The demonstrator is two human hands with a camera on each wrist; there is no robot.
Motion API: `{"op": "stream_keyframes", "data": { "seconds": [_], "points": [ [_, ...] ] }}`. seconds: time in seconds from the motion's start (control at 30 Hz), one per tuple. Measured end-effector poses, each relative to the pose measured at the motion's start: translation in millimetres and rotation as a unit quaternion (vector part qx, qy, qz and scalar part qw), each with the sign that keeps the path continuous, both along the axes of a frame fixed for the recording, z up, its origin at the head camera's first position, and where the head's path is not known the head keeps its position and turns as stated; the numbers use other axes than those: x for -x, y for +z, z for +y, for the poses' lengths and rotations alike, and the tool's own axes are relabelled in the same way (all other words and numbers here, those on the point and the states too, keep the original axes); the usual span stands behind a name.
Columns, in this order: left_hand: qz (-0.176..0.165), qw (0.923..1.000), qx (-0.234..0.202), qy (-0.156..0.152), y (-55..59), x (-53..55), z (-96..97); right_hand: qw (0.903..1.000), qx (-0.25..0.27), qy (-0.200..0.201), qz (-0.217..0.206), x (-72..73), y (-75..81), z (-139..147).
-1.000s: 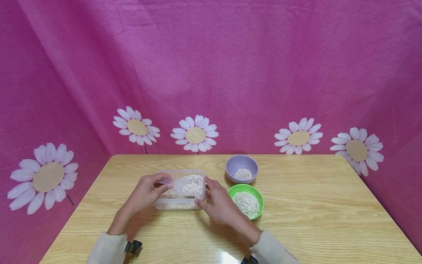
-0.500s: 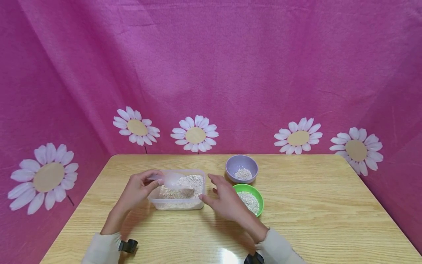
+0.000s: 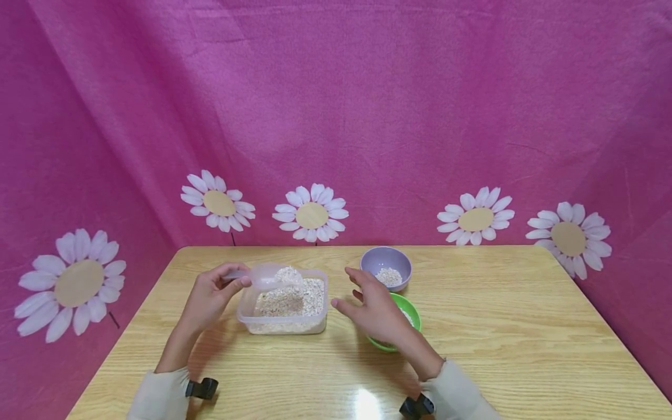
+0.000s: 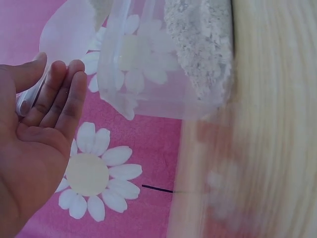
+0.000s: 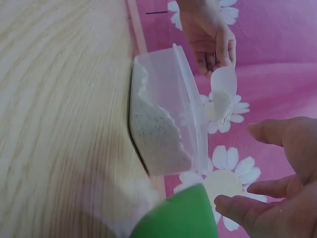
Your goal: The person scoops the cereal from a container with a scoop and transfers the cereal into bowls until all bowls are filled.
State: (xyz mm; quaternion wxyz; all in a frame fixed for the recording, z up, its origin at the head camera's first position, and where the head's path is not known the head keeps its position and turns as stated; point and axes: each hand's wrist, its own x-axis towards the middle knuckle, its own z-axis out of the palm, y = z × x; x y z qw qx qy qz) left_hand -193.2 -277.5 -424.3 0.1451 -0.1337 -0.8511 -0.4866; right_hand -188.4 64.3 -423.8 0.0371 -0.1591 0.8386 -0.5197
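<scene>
My left hand [image 3: 210,294] pinches the handle of a translucent scoop [image 3: 266,276] and holds it above a clear plastic box [image 3: 310,326]. Pale oats [image 3: 287,275] are heaped at the scoop's front end, and more oats [image 3: 283,302] lie in the box, piled higher on its right. To the right of the box my right hand [image 3: 375,309] hovers with fingers spread, touching nothing. It partly hides a green bowl [image 3: 412,309]. In the right wrist view the scoop [image 5: 224,87] is lifted clear of the box's rim.
A purple bowl [image 3: 374,256] with a small heap of oats stands behind the green bowl. All stand on a wooden table [image 3: 504,332]. A pink cloth [image 3: 367,116] with printed daisies hangs behind and at both sides.
The scoop has come up out of the oats with a load, moving left and upward. My right hand has let go of the box's right end and moved right, over the green bowl.
</scene>
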Motion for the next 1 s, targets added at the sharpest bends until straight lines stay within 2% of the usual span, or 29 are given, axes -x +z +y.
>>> {"op": "stream_keyframes", "data": {
  "seconds": [0.27, 0.5, 0.77, 1.0],
  "points": [
    [0.008, 0.9993, -0.029, -0.020, 5.4, 8.8, 18.3, 0.9974, -0.058, -0.018, 0.038, 4.8, 5.0, 24],
    [-0.011, 0.9990, -0.026, -0.034, 13.1, 23.0, 39.2, 0.9972, -0.058, -0.030, 0.036, 11.5, 7.9, 47],
    [-0.023, 0.9986, -0.032, -0.036, 19.3, 42.1, 65.5, 0.9950, -0.052, -0.068, 0.053, 19.8, 8.3, 71],
    [-0.004, 0.9979, -0.037, -0.054, 21.7, 53.5, 91.0, 0.9932, -0.059, -0.091, 0.043, 28.6, 1.2, 90]
  ]
}}
